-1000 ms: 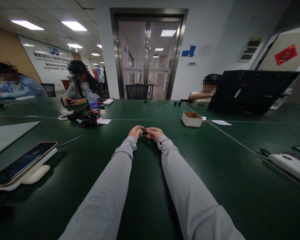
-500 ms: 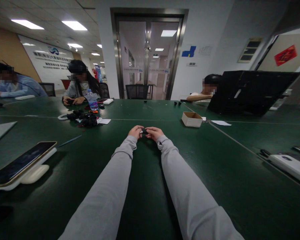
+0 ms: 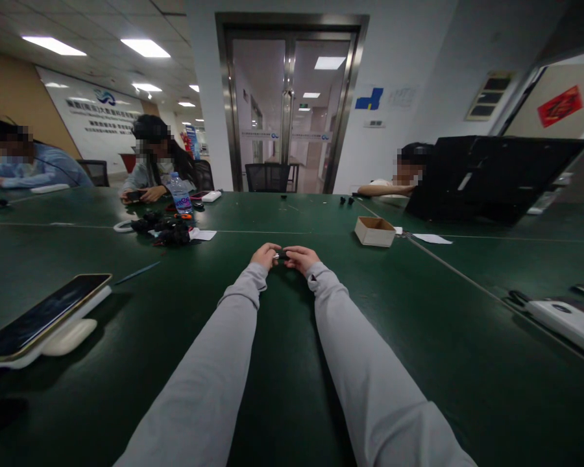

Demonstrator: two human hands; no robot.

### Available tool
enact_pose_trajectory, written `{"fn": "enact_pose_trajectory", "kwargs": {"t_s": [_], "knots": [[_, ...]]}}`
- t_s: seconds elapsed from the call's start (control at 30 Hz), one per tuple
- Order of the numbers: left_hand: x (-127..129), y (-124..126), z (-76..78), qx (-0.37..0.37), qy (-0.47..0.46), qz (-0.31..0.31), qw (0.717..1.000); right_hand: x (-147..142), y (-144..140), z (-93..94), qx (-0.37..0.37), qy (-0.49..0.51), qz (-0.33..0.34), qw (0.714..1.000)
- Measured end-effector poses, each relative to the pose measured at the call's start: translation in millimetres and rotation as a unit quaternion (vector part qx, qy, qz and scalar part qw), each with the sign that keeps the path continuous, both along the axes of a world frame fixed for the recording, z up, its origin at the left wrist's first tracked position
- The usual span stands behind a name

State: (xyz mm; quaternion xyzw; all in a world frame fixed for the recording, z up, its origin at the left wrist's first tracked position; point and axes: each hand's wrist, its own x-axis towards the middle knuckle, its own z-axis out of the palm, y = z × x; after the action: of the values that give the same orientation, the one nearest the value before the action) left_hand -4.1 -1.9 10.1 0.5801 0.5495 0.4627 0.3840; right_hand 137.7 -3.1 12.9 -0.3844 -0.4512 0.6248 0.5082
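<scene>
Both my arms, in light grey sleeves, stretch forward over the dark green table point(image 3: 185, 301). Between my fingertips is a small black object point(image 3: 281, 255) with a shiny metallic bit at its left end; it is too small to tell its kind. My left hand point(image 3: 264, 255) pinches it from the left, at the metallic end. From the right, my right hand point(image 3: 302, 258) grips the black part between thumb and fingers. The fingers hide much of it.
A small open cardboard box point(image 3: 374, 232) stands ahead right. Left are a black tangled bundle point(image 3: 163, 228), a water bottle point(image 3: 180, 194), a thin blue stick point(image 3: 137, 273) and a phone point(image 3: 48, 314) on a stand. A black monitor point(image 3: 491, 178) and several people are across the table.
My hands stay in nearly the same place. The black object has shifted slightly in my fingers, and more of its metallic end shows beside my left fingertips.
</scene>
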Motion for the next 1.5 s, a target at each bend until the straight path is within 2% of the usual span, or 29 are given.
{"fn": "enact_pose_trajectory", "kwargs": {"t_s": [0.6,1.5], "knots": [[-0.1,-2.6,2.9,-0.01,-0.029,-0.028,0.999,0.5,0.6,-0.5,-0.002,0.001,-0.003,1.0],[-1.2,-1.7,-1.0,0.024,-0.014,-0.005,1.0,0.3,2.0,-0.9,-0.008,0.002,0.002,1.0]]}}
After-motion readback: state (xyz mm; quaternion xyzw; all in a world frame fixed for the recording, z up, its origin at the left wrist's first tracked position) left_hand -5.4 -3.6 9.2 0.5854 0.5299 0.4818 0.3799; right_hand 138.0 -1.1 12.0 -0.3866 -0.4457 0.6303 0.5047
